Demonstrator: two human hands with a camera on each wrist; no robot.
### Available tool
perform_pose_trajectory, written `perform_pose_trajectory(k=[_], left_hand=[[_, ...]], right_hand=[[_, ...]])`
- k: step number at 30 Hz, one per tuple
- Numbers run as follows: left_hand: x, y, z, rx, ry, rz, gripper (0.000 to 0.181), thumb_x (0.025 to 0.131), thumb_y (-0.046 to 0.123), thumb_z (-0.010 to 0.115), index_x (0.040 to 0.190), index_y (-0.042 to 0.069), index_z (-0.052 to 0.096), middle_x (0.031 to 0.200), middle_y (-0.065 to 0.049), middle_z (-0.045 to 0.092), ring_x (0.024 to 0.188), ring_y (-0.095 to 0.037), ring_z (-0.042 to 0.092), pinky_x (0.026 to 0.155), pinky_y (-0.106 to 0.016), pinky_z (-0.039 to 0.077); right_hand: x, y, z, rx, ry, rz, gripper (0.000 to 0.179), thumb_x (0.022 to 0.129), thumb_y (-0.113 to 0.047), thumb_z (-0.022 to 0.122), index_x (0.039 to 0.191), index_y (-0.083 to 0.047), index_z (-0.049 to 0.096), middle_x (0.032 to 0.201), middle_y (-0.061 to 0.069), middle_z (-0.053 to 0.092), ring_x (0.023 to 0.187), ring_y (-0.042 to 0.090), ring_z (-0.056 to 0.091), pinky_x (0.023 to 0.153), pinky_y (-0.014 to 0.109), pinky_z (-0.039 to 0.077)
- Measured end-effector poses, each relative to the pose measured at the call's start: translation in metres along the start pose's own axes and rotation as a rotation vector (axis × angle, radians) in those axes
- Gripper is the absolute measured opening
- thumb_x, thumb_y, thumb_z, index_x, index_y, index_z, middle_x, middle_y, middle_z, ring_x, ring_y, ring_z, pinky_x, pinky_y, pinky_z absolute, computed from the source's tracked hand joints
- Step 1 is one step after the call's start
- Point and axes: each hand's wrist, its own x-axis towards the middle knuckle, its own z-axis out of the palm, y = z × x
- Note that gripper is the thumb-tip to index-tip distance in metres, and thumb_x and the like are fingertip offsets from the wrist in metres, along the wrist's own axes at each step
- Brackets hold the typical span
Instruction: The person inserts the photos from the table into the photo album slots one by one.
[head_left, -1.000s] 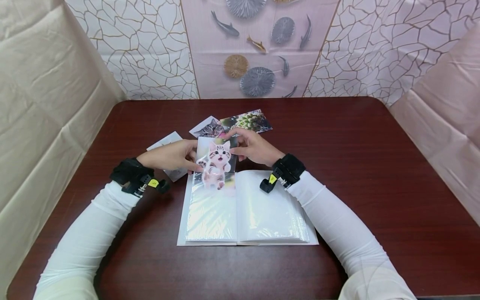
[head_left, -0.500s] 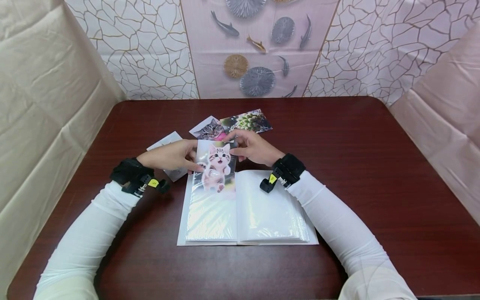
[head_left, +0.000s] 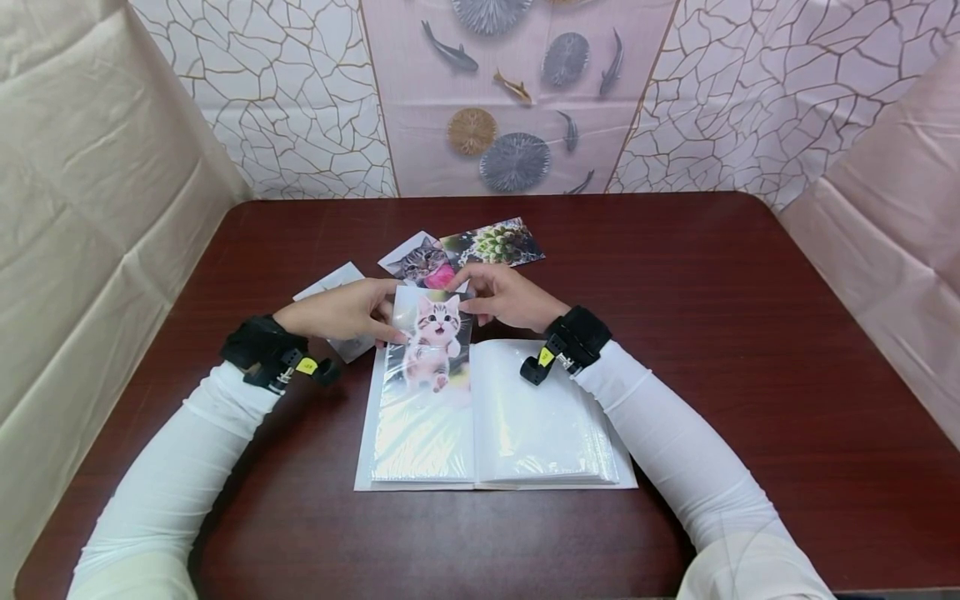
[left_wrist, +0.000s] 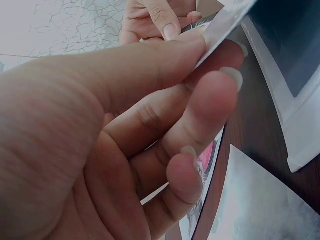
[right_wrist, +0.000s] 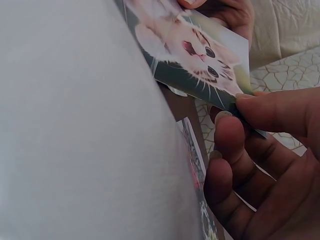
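Observation:
A kitten photo (head_left: 437, 321) stands partly inside the clear sleeve on the left page of an open photo album (head_left: 547, 417). Its lower part shows through the plastic; the upper part sticks out past the page's far edge. My left hand (head_left: 341, 310) pinches the photo's left edge between thumb and fingers, as the left wrist view shows with the left thumb (left_wrist: 165, 62) on top. On the opposite edge, near the upper corner, my right hand (head_left: 513, 296) pinches the photo (right_wrist: 200, 55), its thumb (right_wrist: 275, 111) on the picture side and fingers behind.
Beyond the hands lie a photo of a grey cat with something pink (head_left: 422, 260) and a photo of a green plant (head_left: 498, 242), overlapping. Another pale photo (head_left: 330, 282) lies partly under the left hand. The dark red table (head_left: 712, 333) extends around the album.
The kitten photo has slid a little toward the body, deeper into the sleeve. My right hand has moved slightly down with it, uncovering more of the grey cat photo; my left hand has hardly moved.

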Motion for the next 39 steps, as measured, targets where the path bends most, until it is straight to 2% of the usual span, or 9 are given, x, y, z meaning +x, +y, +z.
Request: perform_pose_trajectory(k=[5, 8, 12, 17, 21, 25, 28, 33, 39], left_hand=[[0.0005, 0.0004, -0.0003, -0.011, -0.006, 0.0, 0.079, 0.092, 0.019, 0.077, 0.153, 0.002, 0.03, 0.078, -0.001, 0.072, 0.072, -0.022, 0.064, 0.069, -0.026, 0.048], [0.001, -0.0001, -0.0008, -0.023, -0.01, 0.004, 0.077, 0.091, 0.018, 0.077, 0.152, 0.005, 0.031, 0.077, -0.002, 0.071, 0.071, -0.025, 0.064, 0.07, -0.026, 0.048], [-0.0002, -0.0017, -0.0007, -0.043, 0.002, 0.046, 0.078, 0.091, 0.016, 0.077, 0.155, 0.01, 0.032, 0.075, -0.003, 0.069, 0.068, -0.026, 0.061, 0.066, -0.027, 0.048], [-0.0013, -0.0032, -0.0001, -0.061, 0.012, 0.083, 0.077, 0.092, 0.014, 0.076, 0.157, 0.016, 0.034, 0.068, -0.003, 0.061, 0.059, -0.021, 0.051, 0.056, -0.025, 0.04], [-0.0013, -0.0031, 0.0001, -0.051, 0.009, 0.086, 0.074, 0.092, 0.014, 0.075, 0.155, 0.016, 0.037, 0.067, -0.002, 0.058, 0.057, -0.014, 0.048, 0.055, -0.024, 0.038], [-0.0014, -0.0024, 0.0, -0.043, 0.007, 0.088, 0.071, 0.092, 0.015, 0.076, 0.153, 0.017, 0.04, 0.066, -0.008, 0.056, 0.055, -0.011, 0.044, 0.054, -0.024, 0.037], [-0.0016, -0.002, -0.0001, -0.042, 0.003, 0.091, 0.07, 0.091, 0.016, 0.077, 0.152, 0.016, 0.042, 0.067, -0.009, 0.059, 0.055, -0.017, 0.047, 0.055, -0.025, 0.039], [-0.0012, -0.0026, 0.0, -0.03, -0.001, 0.101, 0.069, 0.092, 0.016, 0.076, 0.152, 0.015, 0.043, 0.071, -0.005, 0.064, 0.063, -0.029, 0.055, 0.06, -0.025, 0.043], [-0.0022, -0.0039, -0.0003, -0.02, -0.011, 0.105, 0.061, 0.094, 0.016, 0.073, 0.15, 0.013, 0.047, 0.074, -0.006, 0.067, 0.066, -0.029, 0.058, 0.062, -0.025, 0.045]], right_hand=[[0.0006, 0.0011, -0.0006, -0.019, -0.011, 0.029, 0.024, 0.099, -0.001, 0.061, 0.123, -0.005, 0.064, 0.077, 0.01, 0.057, 0.074, 0.042, 0.056, 0.071, 0.037, 0.052], [0.0008, 0.0018, -0.0015, -0.035, -0.02, 0.032, 0.023, 0.1, -0.002, 0.06, 0.122, -0.005, 0.064, 0.077, 0.009, 0.057, 0.075, 0.042, 0.058, 0.073, 0.038, 0.053], [0.0004, 0.0023, -0.0026, -0.056, -0.027, 0.02, 0.023, 0.101, -0.002, 0.059, 0.123, -0.005, 0.064, 0.077, 0.01, 0.056, 0.075, 0.039, 0.059, 0.074, 0.04, 0.054], [-0.0001, 0.0026, -0.0022, -0.066, -0.029, 0.022, 0.023, 0.101, -0.002, 0.059, 0.123, -0.006, 0.064, 0.078, 0.01, 0.057, 0.075, 0.038, 0.059, 0.074, 0.038, 0.053], [-0.0002, 0.0022, -0.0014, -0.07, -0.027, 0.028, 0.024, 0.101, -0.002, 0.059, 0.124, -0.006, 0.065, 0.077, 0.009, 0.057, 0.073, 0.034, 0.059, 0.073, 0.035, 0.053], [0.0, 0.0025, -0.0012, -0.072, -0.038, 0.026, 0.025, 0.101, -0.002, 0.059, 0.124, -0.005, 0.065, 0.077, 0.008, 0.057, 0.072, 0.028, 0.06, 0.072, 0.033, 0.053], [0.0005, 0.003, -0.002, -0.074, -0.051, 0.032, 0.025, 0.101, -0.002, 0.059, 0.124, -0.006, 0.065, 0.078, 0.008, 0.056, 0.073, 0.025, 0.06, 0.073, 0.032, 0.054], [0.0016, 0.0039, -0.0039, -0.081, -0.074, 0.043, 0.024, 0.101, -0.004, 0.06, 0.123, -0.007, 0.066, 0.081, 0.008, 0.057, 0.074, 0.024, 0.06, 0.074, 0.03, 0.055], [0.0022, 0.0059, -0.0035, -0.053, -0.12, 0.033, 0.022, 0.101, -0.003, 0.059, 0.122, -0.004, 0.066, 0.083, 0.009, 0.062, 0.072, 0.024, 0.058, 0.072, 0.03, 0.053]])
